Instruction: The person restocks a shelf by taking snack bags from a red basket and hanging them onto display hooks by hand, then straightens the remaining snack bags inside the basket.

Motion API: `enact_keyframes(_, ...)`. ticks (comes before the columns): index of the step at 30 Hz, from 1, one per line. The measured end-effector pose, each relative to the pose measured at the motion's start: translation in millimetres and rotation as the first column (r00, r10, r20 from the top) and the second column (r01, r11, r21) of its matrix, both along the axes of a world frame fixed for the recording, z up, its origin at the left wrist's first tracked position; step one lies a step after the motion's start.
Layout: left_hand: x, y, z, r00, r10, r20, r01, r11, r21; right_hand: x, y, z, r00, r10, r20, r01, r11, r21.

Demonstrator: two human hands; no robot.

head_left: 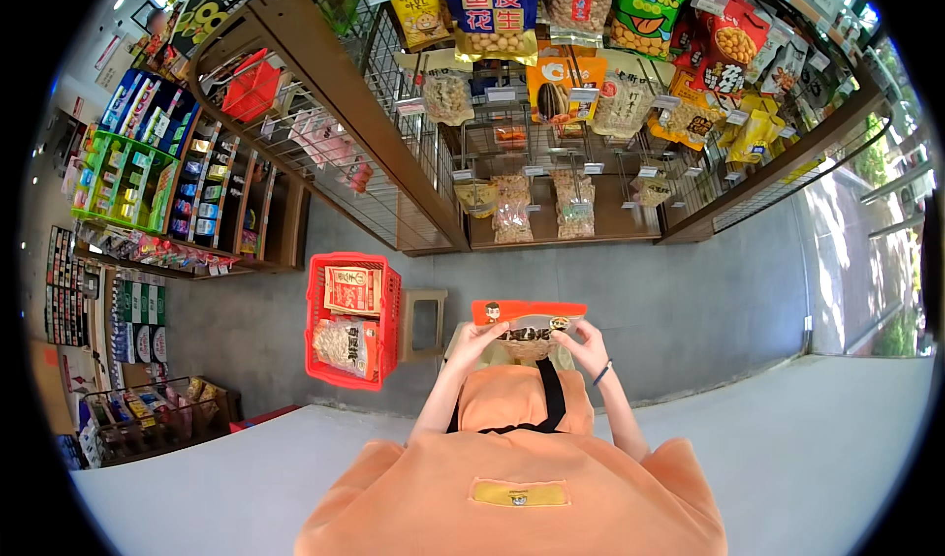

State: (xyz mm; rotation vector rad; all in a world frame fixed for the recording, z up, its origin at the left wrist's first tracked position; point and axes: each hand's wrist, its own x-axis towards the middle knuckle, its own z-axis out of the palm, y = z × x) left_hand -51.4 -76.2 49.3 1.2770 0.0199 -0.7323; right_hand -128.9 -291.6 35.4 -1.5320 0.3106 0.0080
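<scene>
A snack bag (527, 312) with a red-orange top and a clear lower part is held up in front of my body. My left hand (482, 339) grips its left side, thumb laid over the front. On the opposite side my right hand (588, 347) pinches the bag's edge, a dark band around that wrist. To my left, a red shopping basket (396, 310) holds several packages, among them a red and cream pack (351, 288) and a clear bag of pale snacks (344, 346). The bag's lower end is partly hidden by my hands.
Ahead stands a brown-framed wire rack (433, 192) hung with bagged snacks, including a blue bag (489, 10) and a green bag (645, 7). A beige stool (440, 322) is beside the basket. Shelves with small packs (202, 197) line the left; windows are at right.
</scene>
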Motion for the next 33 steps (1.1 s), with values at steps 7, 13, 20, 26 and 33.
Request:
enact_keyframes(7,22,0,-9,0.999,-0.01,-0.041,0.011,1.0,0.019,51,-1,5,0.972,0.153,-0.177,-0.094,0.948,0.304)
enact_keyframes(13,63,24,-14,0.989,-0.116,-0.091,0.125,0.987,0.102,72,25,-18,0.969,0.047,-0.244,0.033,0.949,0.315)
enact_keyframes(20,110,35,-39,0.988,-0.127,-0.088,0.136,0.986,0.098,123,42,-26,0.954,-0.019,-0.298,0.123,0.934,0.336)
enact_keyframes(26,170,34,-84,0.994,-0.098,-0.053,0.103,0.988,0.111,187,43,-65,0.963,-0.023,-0.269,0.103,0.952,0.288)
enact_keyframes(33,253,17,-166,0.987,-0.043,0.155,0.036,0.998,0.049,265,24,-158,0.995,0.027,-0.092,-0.01,0.984,0.179)
